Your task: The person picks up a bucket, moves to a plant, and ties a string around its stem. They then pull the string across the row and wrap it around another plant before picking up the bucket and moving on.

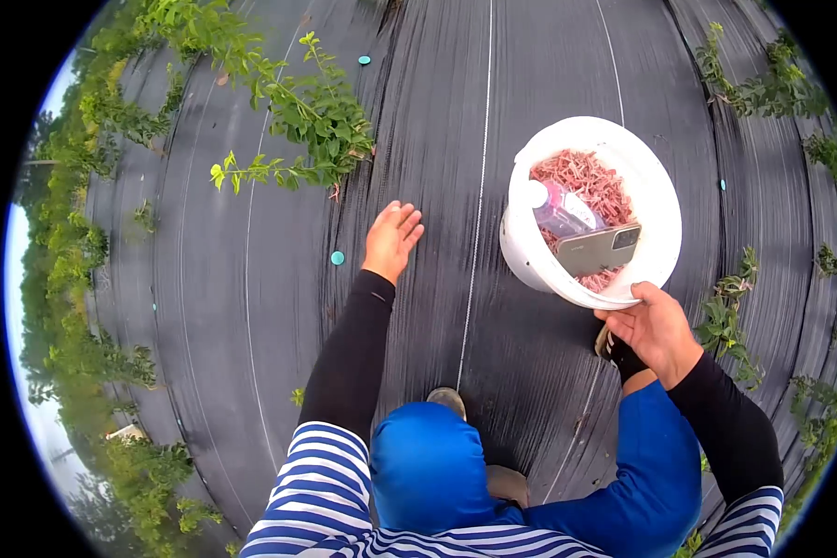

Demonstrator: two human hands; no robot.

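Observation:
My right hand [658, 330] grips the near rim of a white bucket [658, 223], thumb over the edge and fingers beneath. The bucket tilts so that its inside shows. In it lie many thin reddish-pink pieces, perhaps flower buds [593, 179], with a clear bottle [567, 216] with a white cap and a grey smartphone [593, 251] on top. Away to the left, my left hand [393, 240] reaches out over the black ground sheet [428, 139]. It holds nothing; its fingers are stretched out. A leafy green shrub [330, 126] stands just beyond it.
Several round turquoise pegs, one of them a near peg [337, 258], dot the sheet. Small plants [730, 298] grow in a row on the right. Denser greenery [74, 270] lines the far left. My blue-clad knees [432, 460] are bent below my arms.

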